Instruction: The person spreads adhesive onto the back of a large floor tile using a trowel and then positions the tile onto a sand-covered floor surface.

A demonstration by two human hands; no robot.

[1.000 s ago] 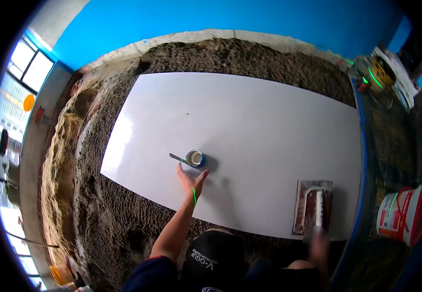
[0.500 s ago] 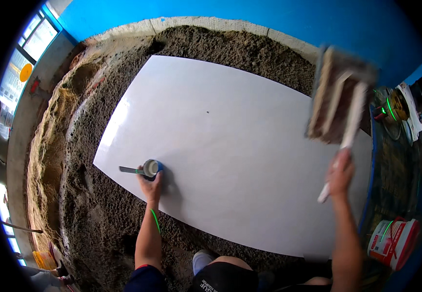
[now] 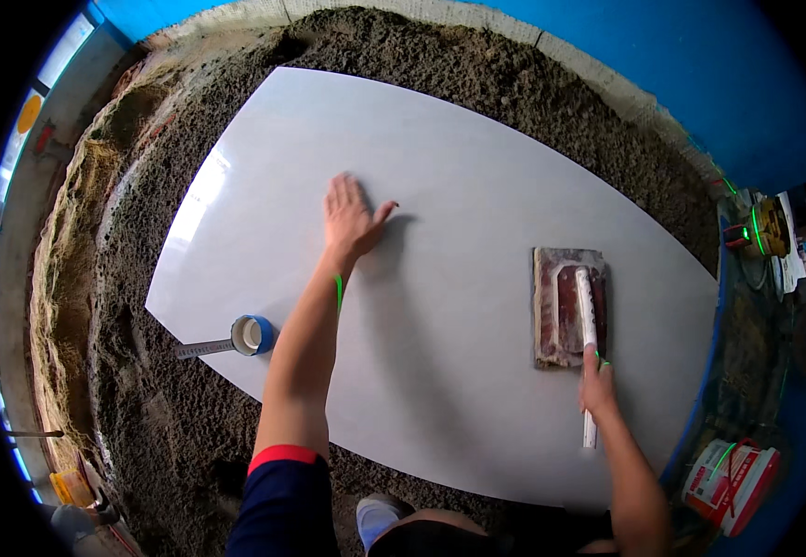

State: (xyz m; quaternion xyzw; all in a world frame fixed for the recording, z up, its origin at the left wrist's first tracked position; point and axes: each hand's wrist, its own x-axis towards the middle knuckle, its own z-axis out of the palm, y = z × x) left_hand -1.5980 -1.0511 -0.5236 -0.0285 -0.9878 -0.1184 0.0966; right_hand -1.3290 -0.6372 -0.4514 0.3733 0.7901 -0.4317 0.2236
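A large glossy white tile (image 3: 440,306) lies on rough grey mortar. My left hand (image 3: 351,221) is spread flat at the upper left-centre of its face, with nothing held. My right hand (image 3: 596,381) grips the white handle of a long-handled float (image 3: 571,306), whose rectangular, mortar-stained head lies over the right part of the tile. Whether the head presses on the surface cannot be made out. Near the tile's left edge stands a blue ring-shaped roll (image 3: 252,335) with a pale core. Beside it, a dark strip with tick marks (image 3: 204,349) juts out past the edge.
Rough mortar (image 3: 171,408) surrounds much of the tile, with sandy material (image 3: 78,241) farther left. A blue wall (image 3: 682,56) rises behind. On the right are a yellow-and-black device (image 3: 767,229) with green light and a white-and-red bucket (image 3: 730,485). My shoe (image 3: 378,516) shows at the bottom.
My left hand has let go of the blue roll and moved up and right onto the tile. My right hand has brought the float down and left from the upper right.
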